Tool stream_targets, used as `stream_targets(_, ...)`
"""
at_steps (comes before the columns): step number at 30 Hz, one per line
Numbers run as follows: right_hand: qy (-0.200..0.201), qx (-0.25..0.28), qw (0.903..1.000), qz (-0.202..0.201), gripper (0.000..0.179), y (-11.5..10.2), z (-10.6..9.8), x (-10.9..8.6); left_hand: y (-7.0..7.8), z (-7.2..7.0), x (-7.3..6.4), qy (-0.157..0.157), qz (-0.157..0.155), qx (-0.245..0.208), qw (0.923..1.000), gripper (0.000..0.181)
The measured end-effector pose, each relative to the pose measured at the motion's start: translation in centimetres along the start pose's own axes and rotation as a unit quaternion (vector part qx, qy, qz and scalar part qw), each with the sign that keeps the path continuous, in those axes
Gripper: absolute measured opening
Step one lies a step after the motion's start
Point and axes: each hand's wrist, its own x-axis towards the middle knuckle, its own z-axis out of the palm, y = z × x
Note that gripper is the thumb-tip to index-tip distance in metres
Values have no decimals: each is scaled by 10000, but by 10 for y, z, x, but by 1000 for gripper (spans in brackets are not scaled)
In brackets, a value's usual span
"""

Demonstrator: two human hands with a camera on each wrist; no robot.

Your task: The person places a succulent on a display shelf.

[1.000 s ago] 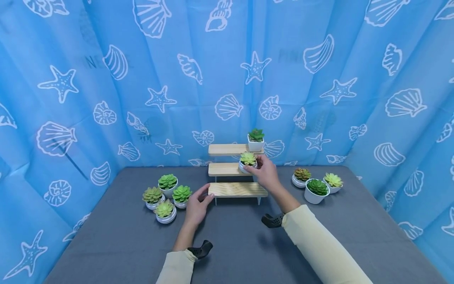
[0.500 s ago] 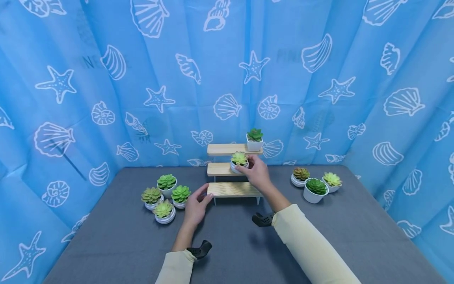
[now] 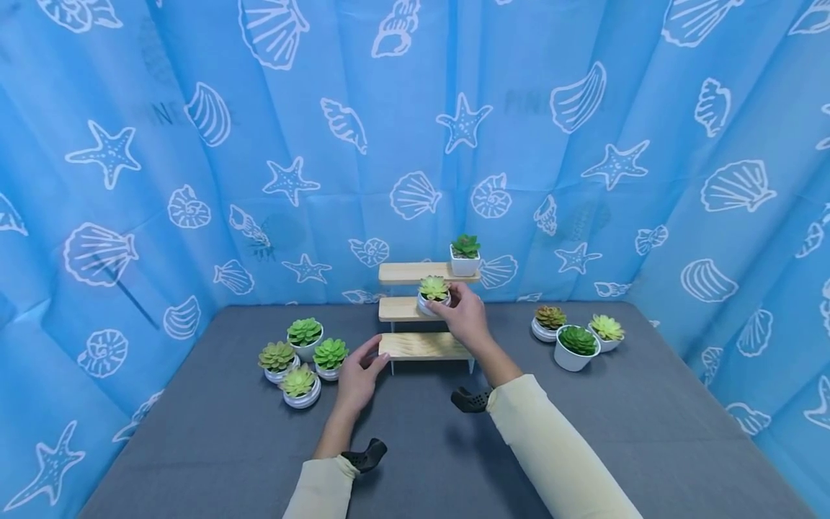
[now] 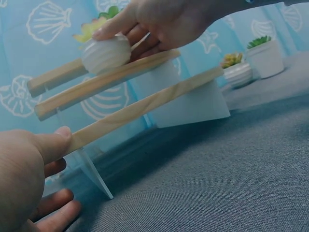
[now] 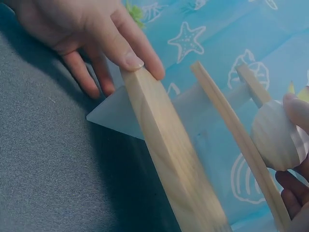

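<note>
A three-step wooden shelf stand (image 3: 424, 346) with clear legs stands at the table's back. At the left end of its lowest step is my left hand (image 3: 358, 376), pinching the board between thumb and forefinger (image 5: 145, 46). My right hand (image 3: 468, 315) grips a pale-green succulent (image 3: 434, 288) in a round white ribbed pot (image 4: 107, 54). That pot sits at the middle step, near its centre; whether it bears on the board is hard to tell. A dark-green succulent in a square white pot (image 3: 465, 263) stands on the top step's right end.
Left of the stand, several potted succulents (image 3: 301, 393) cluster on the grey tablecloth (image 3: 214, 425). To the right are a reddish succulent (image 3: 550, 318), a dark-green one (image 3: 577, 342) and a yellow-green one (image 3: 607, 327). Behind hangs a blue shell-print curtain (image 3: 363, 180).
My right hand has carried the pale-green succulent leftward along the middle step, from its right part to near the centre. The left hand has stayed at the lowest step.
</note>
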Motion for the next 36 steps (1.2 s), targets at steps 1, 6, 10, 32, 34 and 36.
stream_targets(1,8,-6,10000,-5,46,0,0,0,0,0,0,-1,-5,0,10000,46)
stream_targets(6,3,-31,10000,-43,46,-2,-2,-2,0,1,-1,23,11,24,10000,46)
stream_targets(10,-11,-29,10000,-46,47,-4,-1,-1,-1,0,0,22,41,26,10000,45)
stream_targets(32,115,-96,9999,30,50,-4,6,-3,-2,1,1,4,33,-2,10000,46)
stream_targets(34,153,-111,9998,-17,49,-3,6,-4,-2,2,1,4,14,3,10000,46)
stream_targets(36,202,-146,9997,-81,48,-2,6,-4,-2,2,1,11,-12,11,10000,46)
